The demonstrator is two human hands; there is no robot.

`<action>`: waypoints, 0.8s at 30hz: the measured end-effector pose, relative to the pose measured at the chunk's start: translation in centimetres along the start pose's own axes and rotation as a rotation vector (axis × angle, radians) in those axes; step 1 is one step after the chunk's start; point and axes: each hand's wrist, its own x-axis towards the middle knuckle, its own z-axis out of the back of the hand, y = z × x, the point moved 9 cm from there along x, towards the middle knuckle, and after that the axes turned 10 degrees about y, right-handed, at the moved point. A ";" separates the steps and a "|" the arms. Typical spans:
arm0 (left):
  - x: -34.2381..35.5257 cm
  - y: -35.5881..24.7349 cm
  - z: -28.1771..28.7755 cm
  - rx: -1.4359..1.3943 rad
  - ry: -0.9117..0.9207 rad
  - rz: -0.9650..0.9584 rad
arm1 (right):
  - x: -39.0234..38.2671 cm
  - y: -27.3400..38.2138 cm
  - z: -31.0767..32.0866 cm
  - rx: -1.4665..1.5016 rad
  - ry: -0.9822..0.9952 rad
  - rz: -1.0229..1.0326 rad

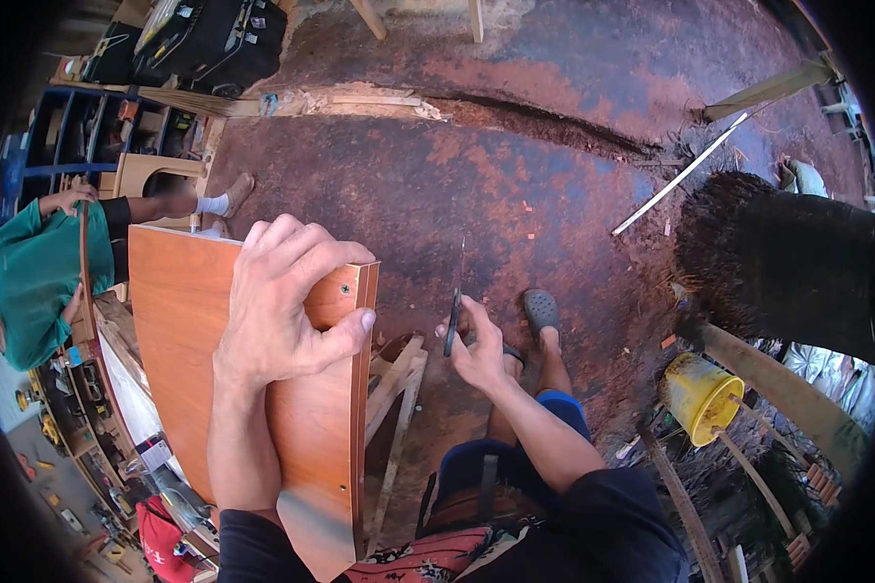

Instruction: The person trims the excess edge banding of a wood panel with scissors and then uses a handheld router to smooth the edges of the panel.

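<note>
A reddish-brown wooden panel [311,428] stands in front of me on the left, its narrow edge turned toward the right. My left hand [287,301] is closed over its top corner, fingers across the upper edge and thumb on the broad face. Near that corner a cross-head screw [345,289] sits in the wood, and another screw [342,488] lies lower down. To the right of the panel and apart from it, my right hand [481,355] grips a slim tool with a dark handle [453,323]. A very thin shaft or blade points away from me; its exact kind is unclear.
Beneath the panel shows a wooden support [397,389]. A person in a green shirt [39,272] is at the left with a wooden strip. A yellow bucket [695,398], a wooden beam [778,389] and a dark bristly bulk [778,262] are at the right. A pale stick [681,175] lies on the floor.
</note>
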 end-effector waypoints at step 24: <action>-0.4 0.1 0.3 -0.083 -0.085 0.014 | 3.4 8.2 0.0 0.535 0.083 0.062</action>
